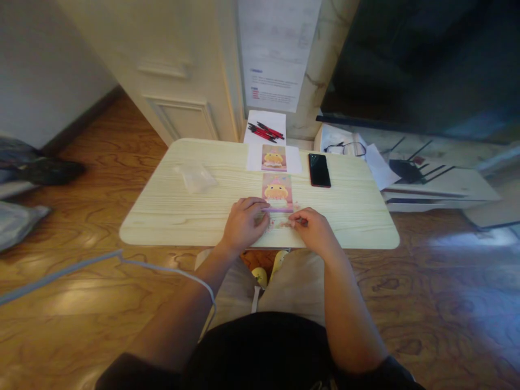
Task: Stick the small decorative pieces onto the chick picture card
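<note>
A pink picture card with a yellow cartoon figure (277, 191) lies on the light wooden table (170, 211), and its near end reaches between my hands. My left hand (245, 223) rests curled on the table at the card's lower left, fingertips pressing on its edge. My right hand (313, 229) is closed in a pinch at the card's lower right, on something small I cannot make out. A matching picture (273, 157) lies on white paper farther back.
A black phone (319, 169) lies right of the pictures. A clear plastic bag (196, 177) sits at the left. Red and black pens (265, 131) lie on paper at the far edge. A white cable (101, 262) trails across the wooden floor at the left.
</note>
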A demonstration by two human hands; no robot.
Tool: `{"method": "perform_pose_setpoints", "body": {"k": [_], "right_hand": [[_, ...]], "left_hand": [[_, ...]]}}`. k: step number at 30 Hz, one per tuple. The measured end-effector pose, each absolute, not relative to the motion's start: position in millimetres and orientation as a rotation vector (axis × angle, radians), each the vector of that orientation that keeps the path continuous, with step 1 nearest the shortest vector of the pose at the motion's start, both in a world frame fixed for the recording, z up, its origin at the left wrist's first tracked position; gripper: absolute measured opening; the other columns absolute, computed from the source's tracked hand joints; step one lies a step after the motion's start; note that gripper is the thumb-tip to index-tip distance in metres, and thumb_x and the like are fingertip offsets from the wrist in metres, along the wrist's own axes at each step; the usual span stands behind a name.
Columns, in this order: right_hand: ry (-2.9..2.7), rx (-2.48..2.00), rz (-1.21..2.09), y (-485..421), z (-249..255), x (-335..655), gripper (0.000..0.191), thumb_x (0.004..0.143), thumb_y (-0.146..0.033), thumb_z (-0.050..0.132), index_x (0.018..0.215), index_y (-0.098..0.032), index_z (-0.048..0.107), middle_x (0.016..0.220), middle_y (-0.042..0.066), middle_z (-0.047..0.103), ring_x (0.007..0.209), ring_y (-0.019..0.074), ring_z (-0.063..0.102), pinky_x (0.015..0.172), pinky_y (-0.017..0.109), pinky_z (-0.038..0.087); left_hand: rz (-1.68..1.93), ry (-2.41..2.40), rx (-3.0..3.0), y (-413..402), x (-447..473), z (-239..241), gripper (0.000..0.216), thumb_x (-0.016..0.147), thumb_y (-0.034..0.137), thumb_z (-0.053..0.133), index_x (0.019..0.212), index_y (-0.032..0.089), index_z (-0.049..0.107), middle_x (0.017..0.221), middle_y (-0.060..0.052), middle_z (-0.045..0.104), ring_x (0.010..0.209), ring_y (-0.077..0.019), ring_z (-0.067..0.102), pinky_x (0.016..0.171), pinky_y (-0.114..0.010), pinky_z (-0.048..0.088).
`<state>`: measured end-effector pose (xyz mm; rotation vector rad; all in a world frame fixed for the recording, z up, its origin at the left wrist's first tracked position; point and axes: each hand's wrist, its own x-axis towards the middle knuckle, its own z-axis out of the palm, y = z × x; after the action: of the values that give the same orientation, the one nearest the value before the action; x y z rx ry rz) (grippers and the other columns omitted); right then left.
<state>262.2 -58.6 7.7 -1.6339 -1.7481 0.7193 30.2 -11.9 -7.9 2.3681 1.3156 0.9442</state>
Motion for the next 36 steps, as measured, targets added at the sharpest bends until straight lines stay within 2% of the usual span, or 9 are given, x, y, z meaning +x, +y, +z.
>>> {"method": "perform_pose_setpoints", "body": {"k": [6,12,16,21,28,33,36], "right_hand": [[-1.688,-1.706,0.563,-68,7,284,0.018,0.089,-0.018,0.062,0.099,-0.023,0.076,0.103,0.004,0.072,0.083,0.0178,0.064,0.081,0.033,0.052],[-1.625,-1.782,0.472,-66,-2,299,0.02,0.09,-0.018,0.058,0.099,-0.022,0.075,0.103,0.006,0.07,0.081,0.0188,0.063,0.081,0.035,0.052],[-1.622,-1.797,0.434,-60,-4,298,0.018,0.091,-0.021,0.06,0.1,-0.022,0.075,0.103,0.008,0.068,0.085,0.0202,0.064,0.085,0.036,0.053],[-1.647,-1.87,0.386,-54,-5,289,0.02,0.088,-0.034,0.072,0.102,-0.021,0.075,0.104,0.009,0.065,0.099,0.0251,0.064,0.096,0.04,0.051],[-1.7,-1.833,0.511,-50,-9,288,0.008,0.087,-0.023,0.071,0.094,-0.022,0.074,0.103,0.006,0.065,0.099,0.0229,0.063,0.095,0.039,0.05],[-1.69,-1.839,0.482,-52,-11,289,0.018,0.087,-0.024,0.07,0.105,-0.022,0.073,0.109,0.008,0.064,0.105,0.025,0.062,0.098,0.042,0.05],[-1.706,-1.831,0.502,-52,-11,290,0.016,0.088,-0.024,0.069,0.103,-0.022,0.074,0.109,0.008,0.064,0.105,0.0248,0.062,0.098,0.041,0.05]], "left_hand": [[0.788,0.996,2.535,-18,28,-5,0.026,0.091,0.034,0.06,0.111,0.027,0.075,0.117,-0.006,0.07,0.109,-0.0239,0.062,0.099,-0.043,0.047],[0.561,0.82,2.662,-23,32,1,0.047,0.087,0.039,0.061,0.133,0.033,0.068,0.124,-0.007,0.067,0.116,-0.0283,0.059,0.1,-0.047,0.044],[0.521,0.823,2.669,-22,33,3,0.049,0.086,0.04,0.061,0.135,0.037,0.066,0.126,-0.007,0.065,0.119,-0.0291,0.057,0.101,-0.048,0.043],[0.516,0.846,2.687,-22,34,2,0.047,0.087,0.041,0.061,0.133,0.035,0.068,0.129,-0.009,0.063,0.122,-0.0299,0.055,0.102,-0.048,0.043],[0.516,0.89,2.657,-22,34,1,0.05,0.084,0.038,0.064,0.133,0.035,0.068,0.13,-0.009,0.063,0.123,-0.0312,0.055,0.104,-0.05,0.042],[0.522,0.908,2.646,-21,35,2,0.052,0.084,0.036,0.062,0.135,0.03,0.065,0.13,-0.01,0.063,0.122,-0.0311,0.055,0.103,-0.049,0.043],[0.512,0.883,2.658,-21,34,2,0.051,0.084,0.036,0.062,0.135,0.032,0.066,0.13,-0.009,0.062,0.122,-0.0308,0.055,0.103,-0.049,0.043]]}}
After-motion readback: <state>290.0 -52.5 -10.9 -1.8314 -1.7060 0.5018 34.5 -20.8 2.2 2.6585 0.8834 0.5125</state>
